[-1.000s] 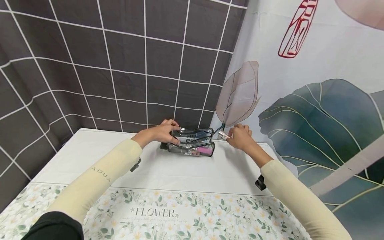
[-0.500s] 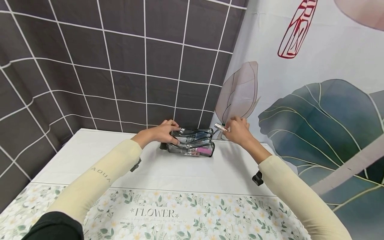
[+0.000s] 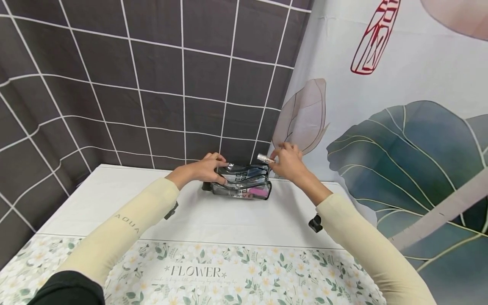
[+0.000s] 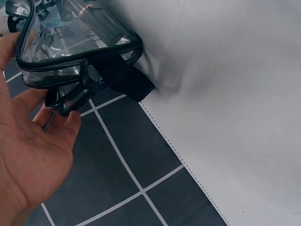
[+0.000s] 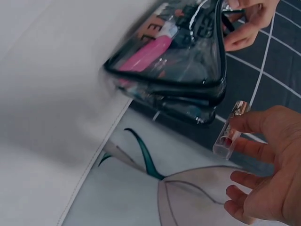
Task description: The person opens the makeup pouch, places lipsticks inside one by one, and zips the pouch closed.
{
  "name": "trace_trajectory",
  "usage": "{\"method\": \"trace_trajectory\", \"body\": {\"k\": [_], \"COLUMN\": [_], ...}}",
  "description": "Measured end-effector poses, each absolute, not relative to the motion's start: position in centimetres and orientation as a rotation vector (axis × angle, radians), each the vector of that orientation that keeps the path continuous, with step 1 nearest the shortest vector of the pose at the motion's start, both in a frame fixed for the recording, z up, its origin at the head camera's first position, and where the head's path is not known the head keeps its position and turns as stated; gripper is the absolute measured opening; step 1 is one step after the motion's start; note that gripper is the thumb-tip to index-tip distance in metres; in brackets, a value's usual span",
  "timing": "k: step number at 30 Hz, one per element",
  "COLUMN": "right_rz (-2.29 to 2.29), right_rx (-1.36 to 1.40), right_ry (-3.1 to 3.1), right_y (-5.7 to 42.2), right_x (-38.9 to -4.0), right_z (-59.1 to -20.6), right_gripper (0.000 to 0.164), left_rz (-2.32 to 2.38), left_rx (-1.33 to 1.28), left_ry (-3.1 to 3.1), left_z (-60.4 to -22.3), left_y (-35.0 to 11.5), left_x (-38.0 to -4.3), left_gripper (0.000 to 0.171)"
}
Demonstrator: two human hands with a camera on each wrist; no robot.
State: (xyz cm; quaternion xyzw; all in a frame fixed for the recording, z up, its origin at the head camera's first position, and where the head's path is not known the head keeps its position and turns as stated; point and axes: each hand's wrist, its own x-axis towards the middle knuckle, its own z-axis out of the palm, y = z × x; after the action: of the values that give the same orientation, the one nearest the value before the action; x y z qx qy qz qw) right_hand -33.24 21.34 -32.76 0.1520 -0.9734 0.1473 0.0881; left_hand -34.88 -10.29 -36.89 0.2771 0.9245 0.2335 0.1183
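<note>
A clear pouch with black trim lies at the table's back edge in the head view, lettering on its front. My left hand grips its left end by the upper rim, thumb in front and fingers behind. A pink item and other contents show through the clear plastic. My right hand pinches a lipstick tube, clear at one end and rose-gold at the other, between thumb and fingers. In the head view the tube is just above the pouch's right end; the right wrist view shows it apart from the pouch.
The pouch rests on a white table strip, with a floral cloth nearer me. Behind stand a dark grid-patterned curtain and a leaf-printed hanging. A black strap sticks out from the pouch's left end.
My right hand has moved left and slightly up with the lipstick tube, from beside the pouch to above its right end. My left hand has stayed on the pouch.
</note>
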Motion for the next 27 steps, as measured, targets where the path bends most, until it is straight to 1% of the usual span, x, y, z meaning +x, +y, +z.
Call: {"method": "trace_trajectory", "body": {"k": [7, 17, 21, 27], "right_rz": [0.424, 0.398, 0.437, 0.478], "right_rx": [0.512, 0.576, 0.583, 0.566], "right_ry": [-2.895, -2.908, -2.919, -2.906], "right_y": [19.1, 16.5, 16.2, 16.6], "right_x": [-32.8, -32.6, -32.5, -32.3], "right_z": [-32.6, -33.5, -33.7, -34.1], "right_gripper": [0.025, 0.029, 0.033, 0.031], "left_rz": [0.691, 0.697, 0.694, 0.701], "left_rx": [0.803, 0.818, 0.813, 0.815], "left_ry": [2.703, 2.702, 2.701, 2.686], "left_z": [-36.9, -37.0, -37.0, -37.0], "left_y": [-10.4, -10.5, -10.5, -10.5], "left_x": [-34.8, -34.8, -34.9, -35.0], "left_gripper": [0.088, 0.089, 0.089, 0.087]}}
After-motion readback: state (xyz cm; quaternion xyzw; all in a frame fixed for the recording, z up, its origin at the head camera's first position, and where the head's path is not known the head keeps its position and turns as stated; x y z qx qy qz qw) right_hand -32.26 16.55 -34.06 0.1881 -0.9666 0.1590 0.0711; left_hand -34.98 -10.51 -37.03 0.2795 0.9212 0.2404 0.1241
